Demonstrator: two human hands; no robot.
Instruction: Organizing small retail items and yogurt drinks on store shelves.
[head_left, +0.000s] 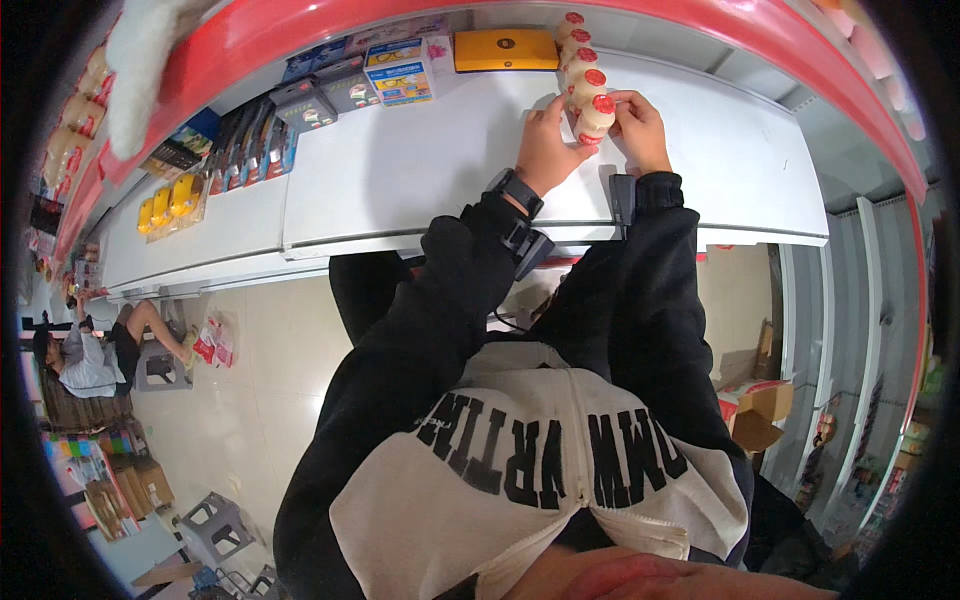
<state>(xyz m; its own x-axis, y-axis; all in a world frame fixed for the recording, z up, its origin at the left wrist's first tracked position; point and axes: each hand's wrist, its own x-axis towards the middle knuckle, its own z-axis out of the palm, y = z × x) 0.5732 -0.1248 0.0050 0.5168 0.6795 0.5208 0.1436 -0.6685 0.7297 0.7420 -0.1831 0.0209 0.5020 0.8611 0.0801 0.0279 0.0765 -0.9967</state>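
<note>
Several small cream bottles with red caps stand in a row on the white shelf, running away from me at the shelf's upper middle. My left hand (553, 146) is at the left side of the nearest bottle (596, 120), thumb at its base and fingers bent behind it. My right hand (639, 129) is at the right side of the row, its fingertips by the same bottle. Whether either hand grips the bottle firmly is hard to tell. Left of the row's far end lies a yellow case (506, 51) with a dark clasp.
Boxed goods (399, 71), dark packs (303, 105), blister-packed items (255, 146) and yellow objects (171, 204) line the white shelf (450, 172) to the left. A red rim arches overhead. Another person (94, 360) sits at far left; a grey stool (215, 527) and open carton (757, 416) stand below.
</note>
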